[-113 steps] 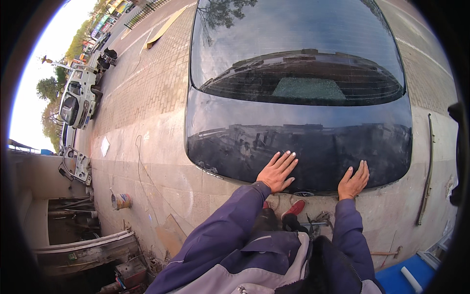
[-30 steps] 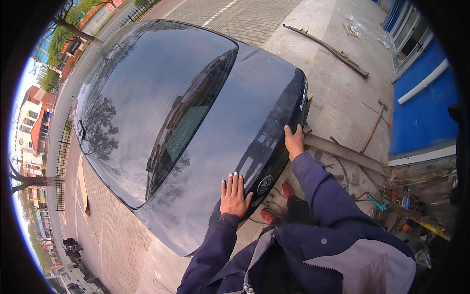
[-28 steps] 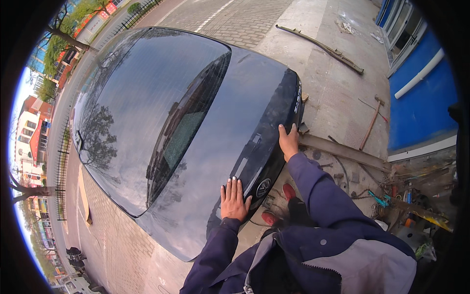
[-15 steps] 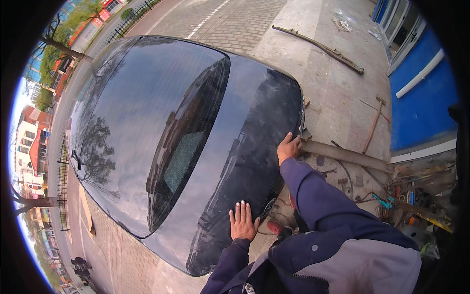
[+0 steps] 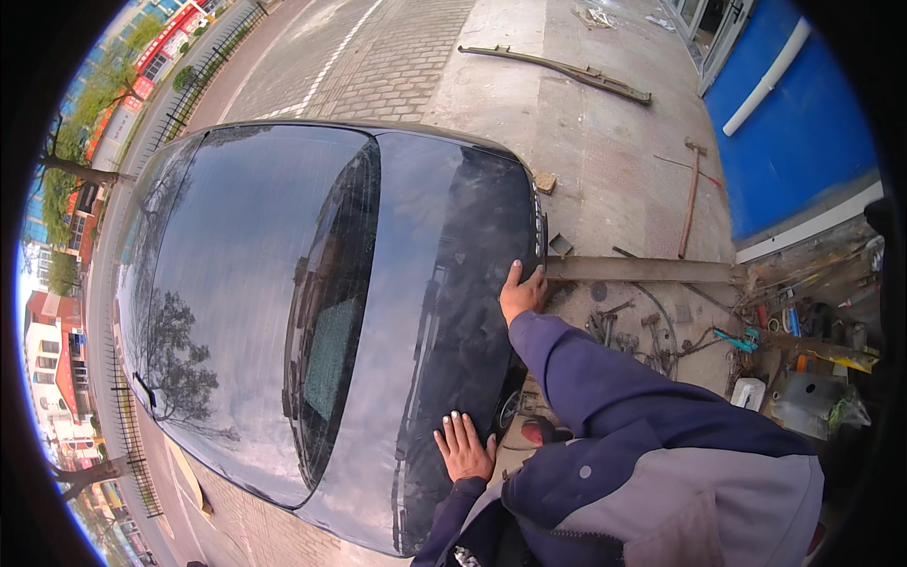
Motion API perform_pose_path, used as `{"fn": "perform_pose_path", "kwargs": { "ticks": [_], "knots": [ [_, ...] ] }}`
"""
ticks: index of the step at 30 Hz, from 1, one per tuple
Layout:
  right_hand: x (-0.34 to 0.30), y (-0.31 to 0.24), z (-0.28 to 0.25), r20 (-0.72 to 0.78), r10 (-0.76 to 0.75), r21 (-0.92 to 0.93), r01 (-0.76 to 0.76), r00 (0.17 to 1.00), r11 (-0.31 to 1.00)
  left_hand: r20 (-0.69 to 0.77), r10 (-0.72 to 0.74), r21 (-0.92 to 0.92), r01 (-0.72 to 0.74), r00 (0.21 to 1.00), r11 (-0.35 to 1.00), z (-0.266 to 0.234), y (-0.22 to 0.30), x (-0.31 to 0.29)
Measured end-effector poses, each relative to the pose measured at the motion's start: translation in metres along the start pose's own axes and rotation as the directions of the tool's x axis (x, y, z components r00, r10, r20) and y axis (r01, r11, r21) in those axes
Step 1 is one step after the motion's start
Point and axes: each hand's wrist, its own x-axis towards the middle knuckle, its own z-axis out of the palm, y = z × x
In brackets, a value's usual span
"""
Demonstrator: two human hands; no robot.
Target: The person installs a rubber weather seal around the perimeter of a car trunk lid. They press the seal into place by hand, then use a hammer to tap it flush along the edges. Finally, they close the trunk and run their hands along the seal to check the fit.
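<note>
A dark, glossy car [image 5: 387, 217] lies before me, its end panel nearest my body and a slanted window [image 5: 331, 331] beyond that panel. My left hand [image 5: 465, 448] rests flat on the panel, fingers stretched out and slightly spread. At the panel's right-hand edge, my right hand [image 5: 522, 293] is bent over the rim, thumb side up. Its other fingers curl down at the edge and are partly hidden. Smudges and dull patches mark the dark surface between the two hands.
A long metal beam [image 5: 642, 271] runs from the car's end toward a cluttered heap of tools and cables [image 5: 794, 331]. A long-handled hammer [image 5: 692, 198] lies on the concrete. Farther off are a bent metal bar [image 5: 557, 71], a brick [image 5: 545, 182] and a blue wall panel [image 5: 794, 123].
The view has turned and shifted, so the car and ground sit farther left in it. Both hands stay on the car's panel, in nearly the same places.
</note>
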Motion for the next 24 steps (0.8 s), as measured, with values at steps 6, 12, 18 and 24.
{"fn": "perform_pose_path", "kwargs": {
  "ticks": [6,12,18,24],
  "knots": [
    [-0.005,0.000,-0.002,0.025,-0.018,-0.037,0.019,1.000,0.999,-0.068,0.196,-0.084,-0.202,0.978,0.976,-0.022,0.038,0.114],
    [-0.007,0.001,0.002,0.025,-0.021,0.015,0.021,0.999,1.000,-0.083,0.231,-0.009,-0.233,0.969,0.973,-0.028,0.082,0.219],
    [-0.006,0.015,0.011,0.093,-0.034,0.014,0.033,0.995,0.999,-0.061,0.260,0.066,-0.256,0.964,0.965,-0.027,0.082,0.223],
    [-0.004,0.029,0.003,0.135,-0.213,0.067,0.205,0.968,0.976,-0.060,0.276,0.003,-0.276,0.959,0.961,-0.028,0.082,0.226]
  ]
}}
